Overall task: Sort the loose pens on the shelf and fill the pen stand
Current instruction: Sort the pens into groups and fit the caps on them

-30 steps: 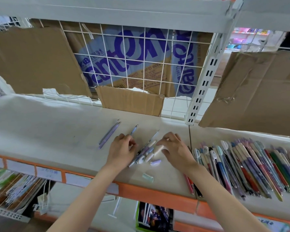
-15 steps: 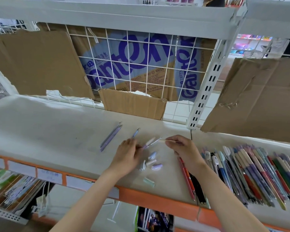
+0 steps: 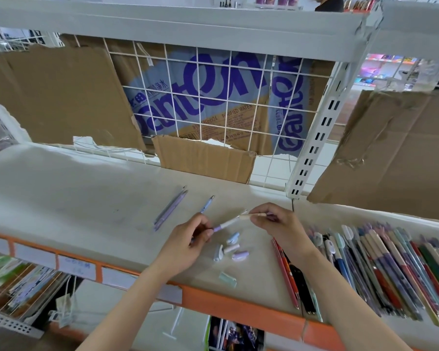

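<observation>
Lilac-ended pen (image 3: 226,223) is pinched in the left hand (image 3: 188,245); a cream pen (image 3: 257,215) is held in the right hand's (image 3: 280,228) narrow grip above loose caps (image 3: 235,249) on the shelf (image 3: 86,211).

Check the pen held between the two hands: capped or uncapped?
Uncapped, it seems: the pen shows a bare tip toward the right hand, and loose caps lie on the shelf below.

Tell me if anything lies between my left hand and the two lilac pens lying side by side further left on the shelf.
Nothing visible does. Bare shelf separates the left hand, which grips a white-and-lilac pen, from the two lilac pens.
</observation>
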The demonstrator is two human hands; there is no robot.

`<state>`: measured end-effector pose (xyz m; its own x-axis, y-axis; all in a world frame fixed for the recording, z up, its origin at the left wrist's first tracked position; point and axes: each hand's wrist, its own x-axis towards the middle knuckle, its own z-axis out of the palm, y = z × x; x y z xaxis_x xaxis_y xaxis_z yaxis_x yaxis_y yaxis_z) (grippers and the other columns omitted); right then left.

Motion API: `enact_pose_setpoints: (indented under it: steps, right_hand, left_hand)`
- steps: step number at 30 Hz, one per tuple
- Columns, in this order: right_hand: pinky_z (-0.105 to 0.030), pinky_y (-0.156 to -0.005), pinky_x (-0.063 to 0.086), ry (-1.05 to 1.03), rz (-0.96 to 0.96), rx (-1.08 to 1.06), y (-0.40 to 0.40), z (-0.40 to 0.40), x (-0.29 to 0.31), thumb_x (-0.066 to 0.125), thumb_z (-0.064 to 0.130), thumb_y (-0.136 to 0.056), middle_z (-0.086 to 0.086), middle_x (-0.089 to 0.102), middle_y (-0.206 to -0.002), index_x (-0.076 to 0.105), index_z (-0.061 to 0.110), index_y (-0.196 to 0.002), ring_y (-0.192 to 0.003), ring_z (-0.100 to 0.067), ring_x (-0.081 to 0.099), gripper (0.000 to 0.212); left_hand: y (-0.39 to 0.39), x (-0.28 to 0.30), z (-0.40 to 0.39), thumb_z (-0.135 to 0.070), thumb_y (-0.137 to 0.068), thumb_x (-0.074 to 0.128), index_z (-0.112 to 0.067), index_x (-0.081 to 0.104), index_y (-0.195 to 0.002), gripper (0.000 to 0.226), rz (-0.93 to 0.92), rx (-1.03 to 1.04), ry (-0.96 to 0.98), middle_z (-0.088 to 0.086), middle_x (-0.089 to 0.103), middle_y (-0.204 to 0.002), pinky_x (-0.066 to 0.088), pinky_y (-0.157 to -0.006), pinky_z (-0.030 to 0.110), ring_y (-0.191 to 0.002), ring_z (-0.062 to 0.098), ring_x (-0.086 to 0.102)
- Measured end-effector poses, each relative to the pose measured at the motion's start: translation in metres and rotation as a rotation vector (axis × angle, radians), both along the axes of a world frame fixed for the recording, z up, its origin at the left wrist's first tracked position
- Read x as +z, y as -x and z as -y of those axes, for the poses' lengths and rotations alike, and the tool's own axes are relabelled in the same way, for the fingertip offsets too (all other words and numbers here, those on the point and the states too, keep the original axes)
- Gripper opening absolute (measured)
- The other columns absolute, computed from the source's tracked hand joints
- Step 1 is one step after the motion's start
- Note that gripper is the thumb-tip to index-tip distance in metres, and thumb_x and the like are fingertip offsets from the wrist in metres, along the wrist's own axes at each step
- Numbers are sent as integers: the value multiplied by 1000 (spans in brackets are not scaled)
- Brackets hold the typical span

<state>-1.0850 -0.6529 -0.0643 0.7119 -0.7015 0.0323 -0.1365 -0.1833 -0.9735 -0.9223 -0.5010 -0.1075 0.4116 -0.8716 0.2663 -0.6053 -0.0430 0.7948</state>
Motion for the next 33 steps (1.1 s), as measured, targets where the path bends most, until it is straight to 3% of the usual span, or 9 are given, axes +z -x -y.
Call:
enact_pose_setpoints:
  steps: [3,6,12,15,18,23,27,30,33]
  right_hand:
    - [-13,-70,40,82,-136,129,-3,-3,-4,69,10,-82,15,64,-70,70,22,-78,-70,1,57,13]
    - [-9,-59,35,101,-194,187,-8,-8,-4,66,10,-84,20,56,-56,69,14,-79,-56,5,47,7]
    - [-21,-47,21,-225,-252,143,-16,-10,-7,64,15,-88,7,34,-44,56,5,-67,-42,-10,26,25]
    - [-16,-46,37,-210,-158,69,-22,-14,2,66,11,-86,1,58,-61,60,8,-81,-51,-8,55,8]
    - [-15,-48,42,-248,36,-133,-28,-11,7,70,5,-82,-5,60,-73,53,9,-97,-52,-6,60,23]
    - [-17,-49,31,161,-142,-190,-9,17,4,72,25,-82,-5,46,-60,43,18,-86,-49,-11,38,30]
    - [-16,-46,32,454,-412,-3,-2,13,-12,65,30,-87,5,43,-54,42,13,-100,-46,-8,39,32]
    - [-28,-57,38,674,-659,69,-2,7,-25,58,36,-91,1,51,-80,43,12,-106,-75,-17,53,32]
    - [-29,-77,42,910,-815,50,1,9,-29,51,41,-93,-4,46,-113,48,13,-118,-109,-21,44,37]
  left_hand:
    - [3,3,1,-6,-90,57,-27,49,-77,26,-13,-39,-10,-15,58,-69,37,-61,14,-63,3,51]
    - [9,3,5,-10,-89,53,-29,42,-70,29,19,-37,0,-16,54,-64,37,-59,22,-59,6,46]
    - [17,-8,0,-30,-85,40,-26,34,-76,11,292,71,39,-25,47,-67,27,-49,20,-58,5,37]
    - [20,-3,4,-22,-86,51,-21,44,-75,13,72,84,50,-14,54,-67,33,-52,20,-57,4,44]
    - [12,8,13,-14,-91,59,-14,55,-75,16,-61,65,50,-8,58,-68,36,-60,13,-62,5,51]
    - [-48,2,18,-11,-85,64,-4,62,-81,8,211,529,-55,12,57,-81,44,-67,32,-73,29,57]
    - [-65,-7,18,-15,-87,58,-2,63,-95,17,466,546,-371,21,56,-97,44,-78,44,-94,40,52]
    - [-63,-8,17,-17,-89,55,-1,59,-98,19,487,557,-399,20,57,-101,42,-80,45,-98,38,51]
    - [-61,-8,18,-19,-91,53,0,57,-97,20,502,554,-380,19,61,-100,40,-80,44,-97,38,54]
